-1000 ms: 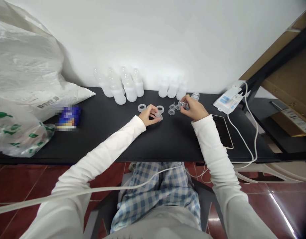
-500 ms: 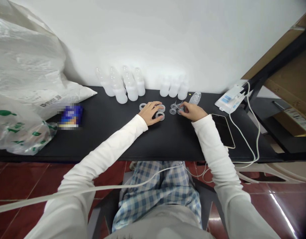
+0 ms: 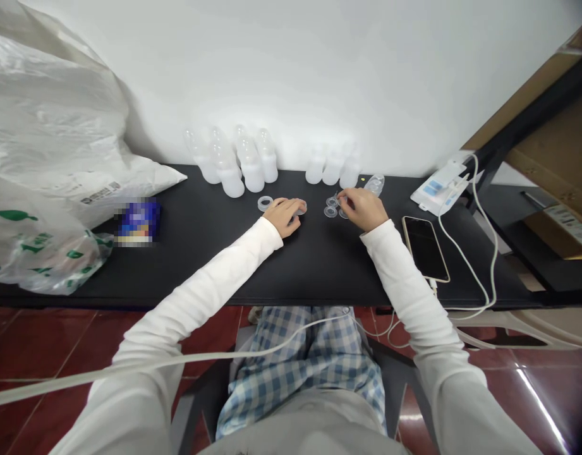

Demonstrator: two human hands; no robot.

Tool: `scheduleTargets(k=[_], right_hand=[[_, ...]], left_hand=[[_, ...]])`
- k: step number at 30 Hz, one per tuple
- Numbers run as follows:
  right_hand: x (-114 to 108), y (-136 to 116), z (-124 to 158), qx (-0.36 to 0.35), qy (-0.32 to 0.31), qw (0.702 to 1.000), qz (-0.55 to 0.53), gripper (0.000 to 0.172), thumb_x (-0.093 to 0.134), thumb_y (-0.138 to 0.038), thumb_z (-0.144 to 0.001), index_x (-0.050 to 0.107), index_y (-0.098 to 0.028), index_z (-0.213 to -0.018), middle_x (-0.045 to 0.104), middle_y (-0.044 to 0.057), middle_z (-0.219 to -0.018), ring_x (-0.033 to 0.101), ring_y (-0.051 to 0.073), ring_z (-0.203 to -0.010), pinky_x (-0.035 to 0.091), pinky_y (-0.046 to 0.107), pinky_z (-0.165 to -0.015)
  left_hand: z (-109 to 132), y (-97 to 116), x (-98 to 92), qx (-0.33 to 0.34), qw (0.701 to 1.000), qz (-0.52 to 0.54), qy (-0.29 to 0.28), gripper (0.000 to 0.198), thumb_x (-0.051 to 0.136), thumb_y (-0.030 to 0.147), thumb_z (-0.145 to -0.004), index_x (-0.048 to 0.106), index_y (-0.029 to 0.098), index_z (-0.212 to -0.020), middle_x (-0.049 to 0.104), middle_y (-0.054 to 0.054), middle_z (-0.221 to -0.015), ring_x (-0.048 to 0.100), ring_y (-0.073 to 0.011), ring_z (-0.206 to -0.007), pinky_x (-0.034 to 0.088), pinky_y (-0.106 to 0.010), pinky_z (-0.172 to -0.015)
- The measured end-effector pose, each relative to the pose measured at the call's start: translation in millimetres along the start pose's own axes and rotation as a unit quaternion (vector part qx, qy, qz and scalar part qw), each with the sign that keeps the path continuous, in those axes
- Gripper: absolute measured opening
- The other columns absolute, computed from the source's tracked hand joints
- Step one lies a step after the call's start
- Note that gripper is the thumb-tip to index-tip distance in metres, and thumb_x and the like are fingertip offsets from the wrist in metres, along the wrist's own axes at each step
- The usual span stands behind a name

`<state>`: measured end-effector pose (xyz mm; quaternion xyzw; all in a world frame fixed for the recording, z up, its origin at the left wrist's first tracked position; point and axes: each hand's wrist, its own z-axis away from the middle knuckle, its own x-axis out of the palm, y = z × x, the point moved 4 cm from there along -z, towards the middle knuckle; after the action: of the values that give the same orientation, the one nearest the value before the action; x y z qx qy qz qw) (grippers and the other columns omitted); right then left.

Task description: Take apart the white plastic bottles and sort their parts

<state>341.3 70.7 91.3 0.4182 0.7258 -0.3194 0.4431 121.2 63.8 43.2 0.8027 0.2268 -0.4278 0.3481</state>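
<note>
Bottles [image 3: 232, 183] stand upright; contents indistinct; left hand [image 3: 283, 215] touches a ring [image 3: 304, 207].

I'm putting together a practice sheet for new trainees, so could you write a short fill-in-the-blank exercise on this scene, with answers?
1. The hand at the translucent rings is the person's ____ one.
2. The phone lies with its screen facing ____.
3. Behind the white bottles rises a pale ____.
4. The tabletop is coloured ____.

Missing words: left; up; wall; black.
</note>
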Motion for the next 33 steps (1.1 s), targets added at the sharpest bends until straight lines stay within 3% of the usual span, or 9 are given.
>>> scheduleTargets(k=[3,6,9,14,16,20,25,29,33], right_hand=[[1,-3,0,-0.008,0.014,1.000,-0.011,0.025,0.045,-0.027,-0.093,0.068,-0.019,-0.097,0.068,0.008,-0.078,0.059,0.023,-0.075,0.039,0.034,-0.070],[-1,-6,1,-0.005,0.042,0.999,-0.016,0.027,0.042,-0.027,-0.095,0.068,-0.019,-0.097,0.067,0.008,-0.079,0.059,0.023,-0.078,0.041,0.036,-0.075],[-4,-6,2,0.015,0.069,0.997,-0.019,0.029,0.039,-0.028,-0.096,0.067,-0.020,-0.098,0.065,0.008,-0.080,0.058,0.024,-0.082,0.041,0.039,-0.081],[-11,-4,4,0.039,0.121,0.992,-0.026,0.029,0.037,-0.027,-0.097,0.065,-0.022,-0.096,0.063,0.007,-0.079,0.056,0.025,-0.085,0.041,0.042,-0.086],[-13,-2,5,0.043,0.143,0.989,-0.019,0.029,0.037,-0.027,-0.096,0.065,-0.022,-0.096,0.062,0.007,-0.079,0.056,0.025,-0.084,0.041,0.042,-0.085],[-13,-2,7,0.047,0.163,0.985,-0.005,0.027,0.036,-0.027,-0.096,0.063,-0.022,-0.097,0.061,0.007,-0.079,0.056,0.025,-0.085,0.042,0.041,-0.085],[-12,-3,9,0.052,0.182,0.982,-0.023,0.029,0.033,-0.029,-0.098,0.061,-0.022,-0.098,0.061,0.007,-0.086,0.057,0.024,-0.088,0.043,0.042,-0.089],[-13,-8,11,0.056,0.198,0.971,-0.122,0.035,0.027,-0.033,-0.101,0.060,-0.022,-0.107,0.060,0.010,-0.096,0.058,0.024,-0.093,0.046,0.043,-0.090],[-3,-21,11,0.031,0.183,0.955,-0.232,0.042,0.026,-0.043,-0.101,0.053,-0.024,-0.128,0.060,0.010,-0.108,0.059,0.025,-0.099,0.049,0.045,-0.092]], left_hand=[[-1,0,-4.0,-0.009,1.000,0.005,0.014,0.035,0.048,0.013,-0.078,0.064,0.020,-0.108,0.068,-0.010,-0.128,0.058,-0.0281,-0.127,0.039,-0.049,-0.109],[3,-12,-21.2,-0.058,0.990,0.008,0.127,0.031,0.049,0.019,-0.083,0.061,0.021,-0.112,0.060,-0.013,-0.136,0.049,-0.0307,-0.135,0.038,-0.053,-0.111],[19,-42,-49.2,-0.165,0.935,-0.005,0.314,0.043,0.055,0.027,-0.085,0.049,0.020,-0.127,0.042,-0.019,-0.150,0.031,-0.0348,-0.147,0.032,-0.059,-0.115],[41,-93,-69.7,-0.304,0.855,0.039,0.419,0.086,0.078,0.029,-0.071,0.023,0.020,-0.137,0.023,-0.024,-0.157,0.019,-0.0428,-0.149,0.023,-0.068,-0.114],[45,-107,-67.7,-0.385,0.819,0.066,0.421,0.094,0.082,0.021,-0.064,0.020,0.019,-0.135,0.035,-0.023,-0.148,0.035,-0.0404,-0.140,0.020,-0.065,-0.114],[43,-120,-58.3,-0.455,0.817,0.094,0.342,0.073,0.082,0.030,-0.069,0.034,0.018,-0.122,0.059,-0.010,-0.117,0.051,-0.0327,-0.124,0.023,-0.059,-0.105],[44,-114,-62.8,-0.390,0.840,0.068,0.372,0.058,0.074,0.044,-0.077,0.039,0.020,-0.117,0.052,-0.008,-0.126,0.049,-0.0309,-0.125,0.028,-0.059,-0.095],[39,-82,-70.8,-0.207,0.896,0.008,0.393,0.057,0.066,0.047,-0.084,0.044,0.016,-0.127,0.044,-0.015,-0.133,0.045,-0.0316,-0.130,0.035,-0.054,-0.096],[25,-45,-61.0,-0.060,0.958,-0.031,0.279,0.049,0.068,0.046,-0.081,0.060,0.019,-0.122,0.052,-0.015,-0.121,0.051,-0.0333,-0.125,0.044,-0.051,-0.102]])
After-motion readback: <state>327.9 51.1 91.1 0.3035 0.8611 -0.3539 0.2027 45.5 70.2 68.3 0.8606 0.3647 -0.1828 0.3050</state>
